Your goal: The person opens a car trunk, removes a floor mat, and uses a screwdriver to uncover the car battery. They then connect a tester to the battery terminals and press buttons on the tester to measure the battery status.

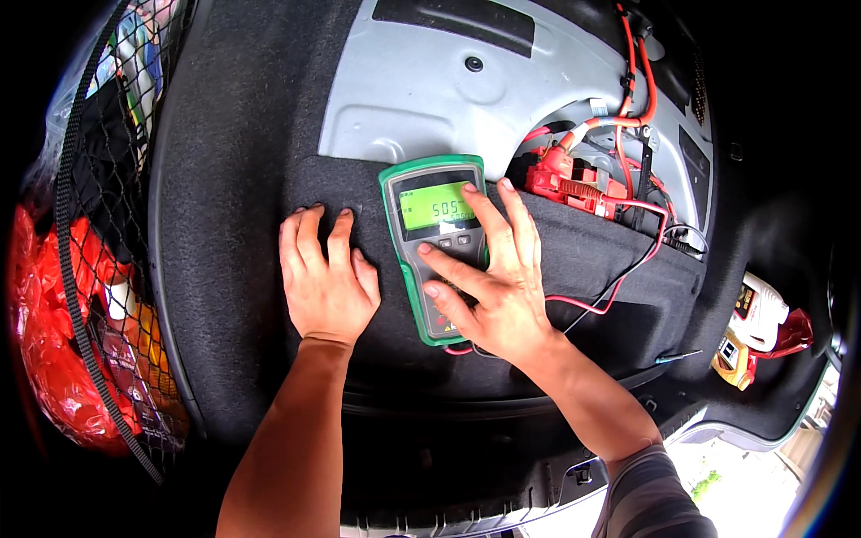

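Observation:
A handheld battery tester [432, 220] with a green rim, dark face and lit green screen lies on the dark trunk carpet [359, 368]. My right hand [509, 300] rests over its right side with fingers spread. One fingertip touches the area of its buttons, another reaches the screen's right edge, and the thumb lies on the lower face. To the left of the tester, my left hand [327, 287] lies flat on the carpet, fingers apart and holding nothing. A red clamp [583, 190] sits among red cables at the opening on the right; what it grips is partly hidden.
Red and black test leads [619, 287] loop across the carpet. Beyond lies a grey panel [430, 90] with thick orange-red cables [647, 85]. A net [134, 179] at left holds red plastic bags [63, 332]. White and yellow bottles [758, 309] stand at right.

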